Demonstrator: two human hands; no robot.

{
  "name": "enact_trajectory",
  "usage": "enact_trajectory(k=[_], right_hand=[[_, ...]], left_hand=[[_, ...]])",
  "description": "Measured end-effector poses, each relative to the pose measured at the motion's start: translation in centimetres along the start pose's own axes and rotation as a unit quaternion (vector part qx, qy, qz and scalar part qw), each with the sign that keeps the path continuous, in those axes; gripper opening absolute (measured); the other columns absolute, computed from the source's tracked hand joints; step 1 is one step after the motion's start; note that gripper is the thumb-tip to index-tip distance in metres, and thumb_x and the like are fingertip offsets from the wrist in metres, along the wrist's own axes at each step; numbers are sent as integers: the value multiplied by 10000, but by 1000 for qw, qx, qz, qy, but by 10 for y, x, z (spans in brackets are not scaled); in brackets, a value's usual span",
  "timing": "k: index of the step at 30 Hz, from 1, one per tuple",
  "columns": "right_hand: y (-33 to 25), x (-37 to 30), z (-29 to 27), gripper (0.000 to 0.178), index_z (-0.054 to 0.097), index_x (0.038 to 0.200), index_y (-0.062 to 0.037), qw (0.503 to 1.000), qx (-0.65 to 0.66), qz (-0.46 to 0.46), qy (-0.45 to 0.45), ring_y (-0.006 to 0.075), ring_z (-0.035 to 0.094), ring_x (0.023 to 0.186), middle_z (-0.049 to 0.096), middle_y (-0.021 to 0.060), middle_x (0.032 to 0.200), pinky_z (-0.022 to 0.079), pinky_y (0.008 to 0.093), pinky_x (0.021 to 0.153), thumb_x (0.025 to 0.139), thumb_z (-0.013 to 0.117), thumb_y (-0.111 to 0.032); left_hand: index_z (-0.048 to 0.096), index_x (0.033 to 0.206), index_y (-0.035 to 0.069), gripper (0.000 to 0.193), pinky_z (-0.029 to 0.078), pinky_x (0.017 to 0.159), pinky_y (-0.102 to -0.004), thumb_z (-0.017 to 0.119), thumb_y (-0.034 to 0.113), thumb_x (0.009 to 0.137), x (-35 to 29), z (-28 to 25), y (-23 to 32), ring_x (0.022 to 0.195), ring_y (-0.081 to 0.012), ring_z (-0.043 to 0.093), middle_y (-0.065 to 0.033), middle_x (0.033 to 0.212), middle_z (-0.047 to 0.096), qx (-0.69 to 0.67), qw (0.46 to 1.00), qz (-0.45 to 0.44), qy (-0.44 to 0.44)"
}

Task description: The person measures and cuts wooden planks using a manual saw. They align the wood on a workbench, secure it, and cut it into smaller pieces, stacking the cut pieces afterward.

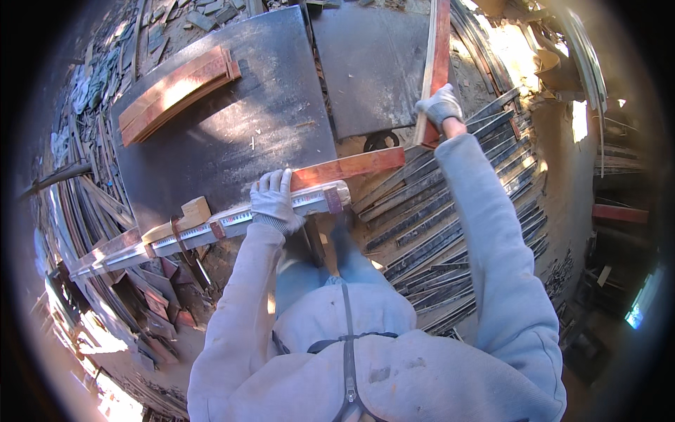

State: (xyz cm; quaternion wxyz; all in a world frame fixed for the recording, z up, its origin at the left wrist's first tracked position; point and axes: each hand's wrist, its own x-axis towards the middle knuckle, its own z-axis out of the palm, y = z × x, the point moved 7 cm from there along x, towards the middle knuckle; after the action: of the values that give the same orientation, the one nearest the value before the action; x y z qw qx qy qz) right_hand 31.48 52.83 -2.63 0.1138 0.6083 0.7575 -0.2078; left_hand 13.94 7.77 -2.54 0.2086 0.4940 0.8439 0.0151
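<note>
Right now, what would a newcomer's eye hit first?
Probably the red board gripped in the gloved right hand, top right of centre, and the second board mid-frame, its left end by the gloved left hand. Then the pale ruler slanting from centre to lower left, and the sunlit stack of reddish boards on the dark table, upper left. Dark strips fan across the ground right of centre.

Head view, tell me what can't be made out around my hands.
All in the head view:
Held board: far end, cut off by the top edge.
Short red board: left end, hidden at the left hand.
Right hand: palm, hidden behind its back.
Measuring strip: finest markings, too small.
</note>
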Motion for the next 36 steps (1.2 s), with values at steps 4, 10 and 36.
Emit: enact_trajectory(k=[4,10,36], right_hand=[[56,-24,-11,832,407,1418,8,999,-16,-30,39,440,686,1215,653,308,1329,550,487,1050,757,825,-276],[65,-85,19,1078,295,1575,16,992,-64,-54,98,425,606,1297,584,313,1402,510,514,1078,792,860,-463],[-14,-169,121,612,623,1338,-41,860,-124,-487,89,406,590,1138,636,195,1207,516,489,976,783,855,-159]], left_hand=[[448,1505,39,1111,311,1205,-572,878,597,645,-2,-3,2,1397,-372,461,-166,1434,515,17,998,6,61],[449,1464,65,1123,323,1153,-609,914,625,609,-10,-6,4,1334,-369,507,-163,1401,524,-25,986,58,156],[388,1575,35,1160,233,1257,-582,847,645,702,-11,8,-3,1445,-368,425,-173,1525,488,81,995,13,59]])
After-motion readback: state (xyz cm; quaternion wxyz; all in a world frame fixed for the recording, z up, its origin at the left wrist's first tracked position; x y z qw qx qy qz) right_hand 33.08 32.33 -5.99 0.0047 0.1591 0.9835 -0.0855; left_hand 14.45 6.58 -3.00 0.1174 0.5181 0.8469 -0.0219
